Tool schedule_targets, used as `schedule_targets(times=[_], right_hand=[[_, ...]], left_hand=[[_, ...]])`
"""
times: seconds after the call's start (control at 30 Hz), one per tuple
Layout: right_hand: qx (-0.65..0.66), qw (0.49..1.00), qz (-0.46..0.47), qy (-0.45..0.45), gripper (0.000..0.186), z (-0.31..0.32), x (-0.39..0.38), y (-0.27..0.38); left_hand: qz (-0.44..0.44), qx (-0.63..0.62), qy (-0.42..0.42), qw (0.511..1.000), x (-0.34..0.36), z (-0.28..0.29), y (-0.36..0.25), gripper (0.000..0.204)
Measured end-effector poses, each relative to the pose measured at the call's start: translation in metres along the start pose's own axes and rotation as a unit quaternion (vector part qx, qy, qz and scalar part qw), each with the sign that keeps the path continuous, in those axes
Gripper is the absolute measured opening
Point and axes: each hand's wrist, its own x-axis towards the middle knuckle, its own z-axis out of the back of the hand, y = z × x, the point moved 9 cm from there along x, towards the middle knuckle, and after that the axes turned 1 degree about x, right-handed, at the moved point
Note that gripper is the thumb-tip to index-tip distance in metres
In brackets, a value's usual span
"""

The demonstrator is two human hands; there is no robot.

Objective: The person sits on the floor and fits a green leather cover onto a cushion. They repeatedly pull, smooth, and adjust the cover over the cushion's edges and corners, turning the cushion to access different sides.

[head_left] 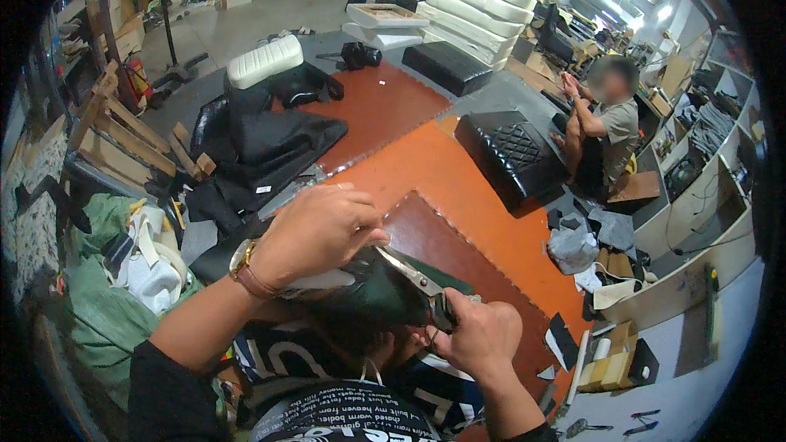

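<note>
My right hand [483,331] is closed round the dark handles of a pair of scissors [419,280]. Their metal blades point up and left, toward my left hand [327,225]. That hand is raised, its fingers curled and pressed together near the blade tips; what they pinch, if anything, is hidden. A watch [242,262] with a brown strap is on my left wrist. Below both hands, a dark glossy piece of material [377,295] lies across my lap, partly covered by the scissors and my hands.
Orange and brown sheets [426,168] cover the floor ahead. Black material [262,143] lies heaped at left, near a green sack [106,311]. A black tufted cushion [512,155] stands right of centre, beside a seated person [610,123]. White shelving [704,229] lines the right.
</note>
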Motion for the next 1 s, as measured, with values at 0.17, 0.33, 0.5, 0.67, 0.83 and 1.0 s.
schedule_targets(times=[0.17, 0.33, 0.5, 0.67, 0.83, 1.0], right_hand=[[-0.012, 0.999, 0.005, 0.050, 0.042, -0.007, 0.008, -0.013], [-0.012, 0.997, 0.021, 0.067, 0.038, 0.000, 0.014, -0.015], [-0.015, 0.996, 0.004, 0.084, 0.040, -0.003, 0.015, -0.015], [0.147, 0.988, -0.027, -0.034, 0.044, 0.003, 0.001, -0.076], [0.135, 0.915, -0.377, -0.052, 0.044, -0.020, -0.120, -0.267], [0.150, 0.820, -0.542, 0.112, 0.025, -0.138, -0.336, -0.381]], left_hand=[[0.003, -0.002, 0.000, 1.000, 0.000, -0.001, 0.000, 0.021], [0.009, -0.003, 0.003, 1.000, -0.003, 0.001, 0.003, 0.021], [0.020, -0.031, -0.004, 0.999, -0.001, 0.001, 0.003, 0.021], [0.155, -0.371, -0.197, 0.894, -0.018, 0.028, 0.058, 0.030], [0.332, -0.420, -0.282, 0.796, -0.100, 0.019, 0.118, 0.069], [0.290, -0.389, -0.232, 0.843, -0.130, 0.004, 0.125, 0.072]])
